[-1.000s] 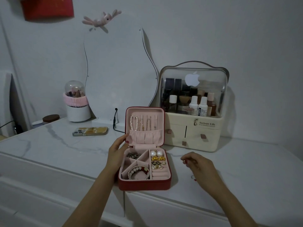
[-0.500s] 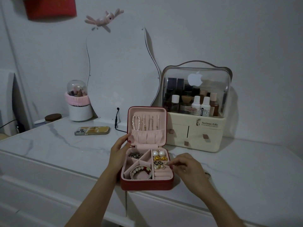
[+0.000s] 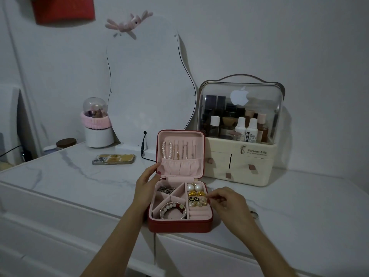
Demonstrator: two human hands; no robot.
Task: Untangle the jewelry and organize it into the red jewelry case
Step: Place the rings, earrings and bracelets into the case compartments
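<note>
The red jewelry case [image 3: 179, 226] stands open on the white marble top, its pink lid upright. A pearl strand [image 3: 166, 149] and thin chains hang in the lid. The tray holds a beaded bracelet [image 3: 172, 210], a dark tangled piece [image 3: 166, 189], pearl earrings [image 3: 194, 186] and gold earrings [image 3: 196, 193]. My left hand [image 3: 144, 186] holds the case's left side, thumb on the lid edge. At the case's right rim, over the earring compartment, my right hand [image 3: 227, 204] pinches something too small to make out. A ring [image 3: 254, 214] lies on the top just right of that hand.
A cream cosmetics organizer [image 3: 239, 162] with a clear dome stands right behind the case. A phone [image 3: 113, 158] lies to the back left, near a wavy mirror [image 3: 143, 76] and a white jar with a pink band [image 3: 97, 126]. The dresser's front edge is just below the case.
My right hand has moved left from the tabletop near the ring to the case's right rim, fingers pinched. My left hand has stayed on the case.
</note>
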